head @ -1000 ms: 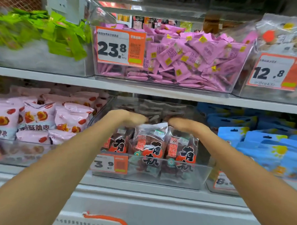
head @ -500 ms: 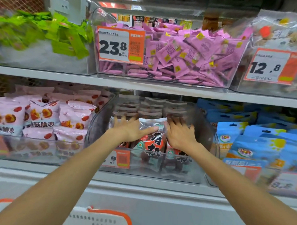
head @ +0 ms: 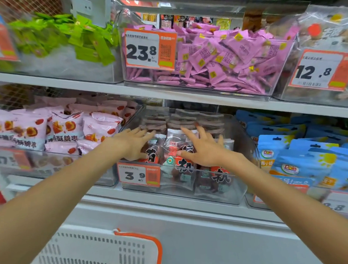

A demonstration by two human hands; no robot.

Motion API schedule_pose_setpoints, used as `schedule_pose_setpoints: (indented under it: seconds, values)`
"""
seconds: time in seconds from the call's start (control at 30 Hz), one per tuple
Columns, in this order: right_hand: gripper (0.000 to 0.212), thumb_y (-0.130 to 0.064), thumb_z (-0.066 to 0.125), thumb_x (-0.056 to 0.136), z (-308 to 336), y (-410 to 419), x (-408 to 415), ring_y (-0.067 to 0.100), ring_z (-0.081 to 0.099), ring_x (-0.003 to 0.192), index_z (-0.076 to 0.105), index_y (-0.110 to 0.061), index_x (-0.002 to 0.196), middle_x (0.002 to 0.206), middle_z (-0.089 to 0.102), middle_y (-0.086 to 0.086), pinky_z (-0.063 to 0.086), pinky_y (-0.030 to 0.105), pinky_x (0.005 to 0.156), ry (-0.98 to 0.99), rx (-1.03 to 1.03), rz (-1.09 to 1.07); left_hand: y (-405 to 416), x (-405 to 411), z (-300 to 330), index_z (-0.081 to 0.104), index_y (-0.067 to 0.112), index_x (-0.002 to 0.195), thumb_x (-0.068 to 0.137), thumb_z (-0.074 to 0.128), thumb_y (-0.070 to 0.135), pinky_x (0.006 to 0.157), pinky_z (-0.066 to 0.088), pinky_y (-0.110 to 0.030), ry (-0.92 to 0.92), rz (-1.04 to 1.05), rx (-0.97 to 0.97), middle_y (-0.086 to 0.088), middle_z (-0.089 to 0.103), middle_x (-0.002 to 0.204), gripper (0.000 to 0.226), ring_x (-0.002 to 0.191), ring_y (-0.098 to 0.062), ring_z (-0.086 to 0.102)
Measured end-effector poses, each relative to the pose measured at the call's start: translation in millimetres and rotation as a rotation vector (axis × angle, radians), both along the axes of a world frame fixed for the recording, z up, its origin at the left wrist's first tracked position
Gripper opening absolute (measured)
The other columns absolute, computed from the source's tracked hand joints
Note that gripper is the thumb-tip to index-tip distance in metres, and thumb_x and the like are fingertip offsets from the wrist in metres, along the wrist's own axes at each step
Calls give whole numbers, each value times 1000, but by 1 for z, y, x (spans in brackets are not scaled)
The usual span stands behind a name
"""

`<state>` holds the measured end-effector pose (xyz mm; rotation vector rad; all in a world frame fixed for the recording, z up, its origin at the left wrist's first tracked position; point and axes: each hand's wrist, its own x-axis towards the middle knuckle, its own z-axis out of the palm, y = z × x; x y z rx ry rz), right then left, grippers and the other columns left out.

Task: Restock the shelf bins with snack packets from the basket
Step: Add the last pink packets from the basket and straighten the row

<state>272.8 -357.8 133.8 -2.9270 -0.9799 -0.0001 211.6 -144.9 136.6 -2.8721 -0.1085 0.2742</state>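
Right hand point(head: 204, 150) slid rightward, left hand point(head: 133, 144) beside, fingers spread flat on upright packets point(head: 176, 151)

Clear-fronted snack packets point(head: 178, 157) with red-and-black lettering are being kept upright in rows inside the transparent shelf bin point(head: 220, 193), which is being taken as the landmark. The white slotted basket point(head: 98, 253), orange-trimmed, is being shown below the bin, leftward.

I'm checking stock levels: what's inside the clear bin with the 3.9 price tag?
The clear bin holds upright rows of clear snack packets with red labels, running to the back. The left hand and right hand cover some fronts; the bin's floor is hidden.
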Motion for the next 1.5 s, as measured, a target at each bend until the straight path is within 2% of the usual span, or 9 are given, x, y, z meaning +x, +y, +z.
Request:
schedule_pose_setpoints:
  seconds: [0.27,0.43,0.57,0.77,1.03,1.17,1.33,1.4,1.5]
  values:
    - [79,-68,30,89,-11,19,15,34,-13,145,-17,-40,147,157,-19,10,-7,63,111,29,-24,-86,0,10,-5,-12,23,151,97,42,47,119,5,-40,-15,19,38,-5,-2,160,80,148,-24,1]
    - [70,-62,24,94,-7,7,2,32,-13,145,-14,-39,148,159,-16,6,-7,59,112,-53,42,21,-9,-9,10,8,19,153,92,55,15,116,22,-43,-230,46,-216,-6,13,159,77,145,-27,14]
    - [51,-42,23,102,-9,-28,-15,21,-1,147,16,-29,151,159,7,1,-3,47,117,-189,244,114,-38,-26,17,41,23,141,89,49,4,81,48,-37,-579,74,-462,-5,51,140,56,117,-30,54]
    - [37,-18,35,91,-5,-140,-31,19,49,111,66,-13,110,116,62,3,36,31,96,-542,390,162,-146,-13,19,58,30,120,93,40,7,90,47,-37,-810,-86,-781,9,62,122,40,114,-19,54]
    - [58,-30,55,78,-8,-315,-14,38,43,127,49,-13,133,136,47,16,35,49,103,-643,395,-326,-301,29,0,18,34,149,93,42,57,117,16,-45,-470,-349,-420,-1,5,160,66,146,-28,7]
    - [67,-43,66,80,3,-370,8,30,29,137,41,-26,140,146,32,9,18,48,110,-413,125,-390,-319,48,8,34,24,141,89,58,49,96,37,-38,-397,-262,-353,-2,40,145,63,130,-28,40]
    - [48,-42,58,89,8,-377,43,28,36,124,44,-24,132,128,38,8,27,42,100,-268,106,-304,-315,63,24,42,16,141,92,59,36,91,46,-32,7,-114,-723,-1,47,136,56,113,-22,53]
    - [43,-38,54,93,11,-374,51,29,35,122,45,-24,132,129,37,10,28,42,98,-271,102,-261,-312,62,24,51,9,135,91,62,27,78,47,-27,-34,-67,-804,-4,59,115,49,98,-20,56]
    - [36,-34,49,97,15,-379,56,28,33,120,46,-22,131,130,37,9,26,42,98,-390,127,-225,-306,62,28,56,-1,129,89,65,13,95,42,-25,-198,-111,-734,-8,59,128,43,119,-21,54]
